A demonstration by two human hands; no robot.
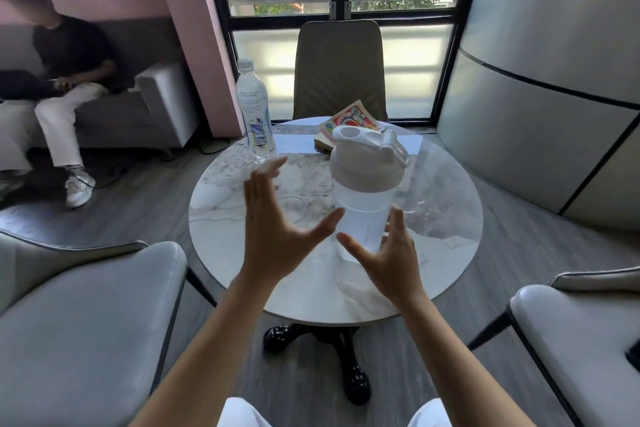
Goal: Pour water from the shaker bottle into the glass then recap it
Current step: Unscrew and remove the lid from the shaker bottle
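Note:
A translucent shaker bottle [363,204] with a white flip-cap lid stands upright near the middle of the round marble table [443,239]. The lid is on the bottle. My right hand [388,260] is spread around the bottle's lower part, fingers apart, and I cannot tell whether it touches. My left hand [277,232] hovers open just left of the bottle, its thumb near the bottle's side. A clear glass [294,210] stands behind my left hand; only part of its rim shows.
A plastic water bottle [254,111] stands at the table's far left edge. A colourful book [346,125] lies at the far side. Chairs ring the table at far, near left and near right. A person sits on a sofa at the left.

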